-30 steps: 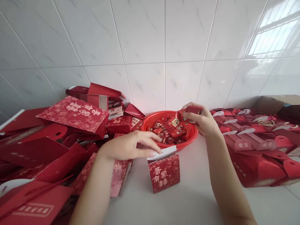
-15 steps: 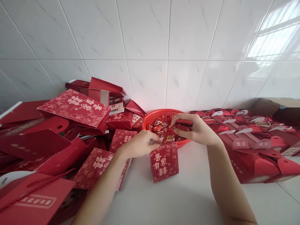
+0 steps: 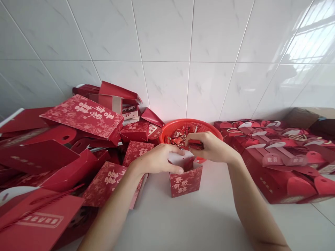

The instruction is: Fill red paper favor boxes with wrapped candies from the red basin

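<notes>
A small red gift box with pale characters on its front stands on the white surface, its top open and pale inside. My left hand grips the box's left upper edge between thumb and fingers. Just behind the box, my right hand is closed around red wrapped candy, over the front rim of a red plastic basket. Several red wrapped candies lie in that basket. Part of the box's opening is hidden by my left hand.
A loose pile of red boxes covers the left side. Rows of closed red boxes with handles stand at the right, a brown carton behind them. A tiled wall rises at the back.
The small box now shows its opening, tilted more toward me, and my left thumb is at its edge. My right hand has moved slightly left and down, its fingers now behind the box.
</notes>
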{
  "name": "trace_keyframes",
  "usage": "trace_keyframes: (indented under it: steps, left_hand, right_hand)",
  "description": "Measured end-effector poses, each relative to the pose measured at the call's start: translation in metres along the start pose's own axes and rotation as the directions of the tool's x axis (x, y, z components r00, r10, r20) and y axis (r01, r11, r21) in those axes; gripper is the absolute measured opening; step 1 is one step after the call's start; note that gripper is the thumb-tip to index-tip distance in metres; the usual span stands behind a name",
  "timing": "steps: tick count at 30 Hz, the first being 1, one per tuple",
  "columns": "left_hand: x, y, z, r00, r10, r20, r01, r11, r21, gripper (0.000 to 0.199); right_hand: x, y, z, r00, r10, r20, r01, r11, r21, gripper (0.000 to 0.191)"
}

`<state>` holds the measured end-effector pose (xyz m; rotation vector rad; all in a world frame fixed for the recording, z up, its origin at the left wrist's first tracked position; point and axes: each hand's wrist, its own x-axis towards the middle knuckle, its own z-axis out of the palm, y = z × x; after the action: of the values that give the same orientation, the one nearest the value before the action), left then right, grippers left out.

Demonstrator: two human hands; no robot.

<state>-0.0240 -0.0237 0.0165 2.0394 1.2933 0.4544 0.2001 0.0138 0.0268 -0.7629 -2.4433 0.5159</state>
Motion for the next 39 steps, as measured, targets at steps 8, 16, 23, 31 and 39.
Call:
trace_keyframes:
  steps: [8, 16, 23, 31, 39]
  left_hand:
    - [0.002, -0.003, -0.001, 0.999, 0.043, 0.015, -0.042, 0.998, -0.036, 0.051]
    - [0.003, -0.005, 0.0, 1.0, 0.004, -0.002, -0.004, 0.999, -0.039, 0.057]
    - [0.004, -0.007, -0.001, 1.0, -0.003, 0.022, 0.004, 1.0, -0.021, 0.056]
    - [0.004, -0.008, 0.0, 0.996, 0.069, 0.061, -0.065, 0.995, -0.07, 0.042]
    - [0.005, -0.007, -0.002, 0.998, 0.016, 0.062, -0.016, 1.0, 0.0, 0.055]
  right_hand:
    - [0.002, -0.003, 0.004, 0.995, -0.086, 0.054, 0.077, 0.986, 0.147, 0.017]
    - [0.004, -0.001, 0.007, 0.996, 0.051, -0.072, -0.028, 0.956, 0.292, 0.015]
    - [0.017, -0.001, 0.027, 0.957, 0.085, -0.277, 0.055, 0.886, 0.461, 0.036]
    - [0.019, 0.0, 0.038, 0.988, 0.126, -0.091, -0.071, 0.888, 0.455, 0.038]
    - [0.019, -0.007, 0.031, 0.939, 0.328, -0.103, -0.159, 0.679, 0.717, 0.027]
